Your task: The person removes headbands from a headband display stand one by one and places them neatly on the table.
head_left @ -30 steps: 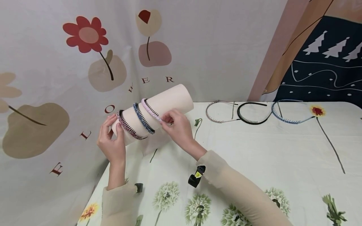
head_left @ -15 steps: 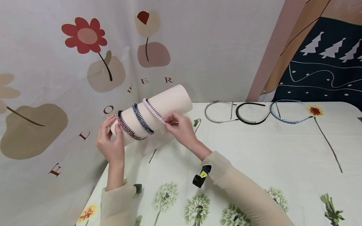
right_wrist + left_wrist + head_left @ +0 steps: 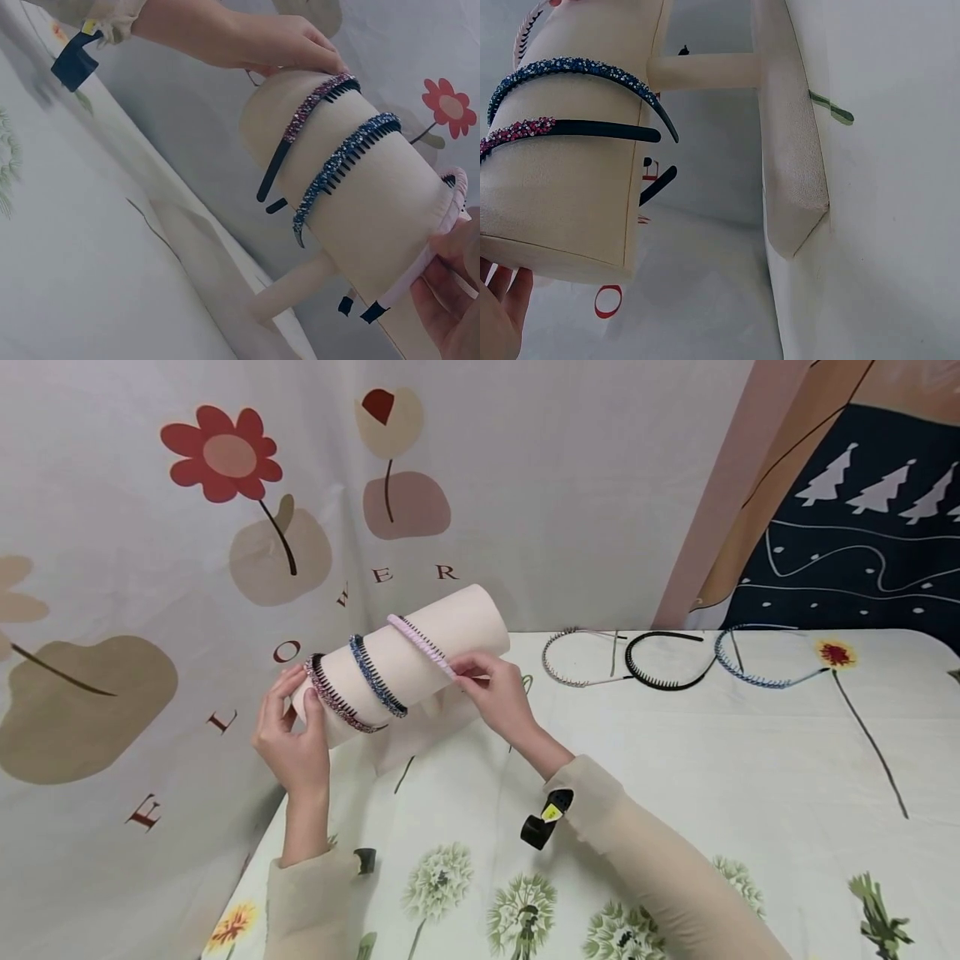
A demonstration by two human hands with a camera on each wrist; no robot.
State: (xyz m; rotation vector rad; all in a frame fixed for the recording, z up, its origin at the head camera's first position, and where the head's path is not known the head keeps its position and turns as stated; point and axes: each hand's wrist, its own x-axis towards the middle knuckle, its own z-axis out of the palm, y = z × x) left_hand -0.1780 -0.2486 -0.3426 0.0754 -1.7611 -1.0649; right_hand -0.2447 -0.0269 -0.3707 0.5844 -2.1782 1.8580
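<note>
A cream padded headband stand (image 3: 465, 618) has a cylinder on a short post above a base (image 3: 795, 135). My left hand (image 3: 294, 735) grips the cylinder's left end, thumb in front and fingers behind. My right hand (image 3: 501, 695) pinches the lower arm of a lilac headband (image 3: 420, 642), which wraps the cylinder toward its right end. In the right wrist view, this headband's black tips (image 3: 375, 311) show below the fingers. Left of it, a blue glittery toothed headband (image 3: 377, 677) and a red-pink glittery one (image 3: 337, 700) sit round the cylinder, apart from each other.
On the table at the back right lie a pale thin headband (image 3: 558, 672), a black headband (image 3: 667, 685) and a light blue headband (image 3: 765, 680) in a row. A printed cloth wall (image 3: 562, 485) stands close behind the stand. Flowers are printed on the tablecloth (image 3: 637, 777).
My right hand has slid the lilac headband rightward along the cylinder, away from the blue one. My left hand keeps its grip on the left end, and the other headbands have stayed in place.
</note>
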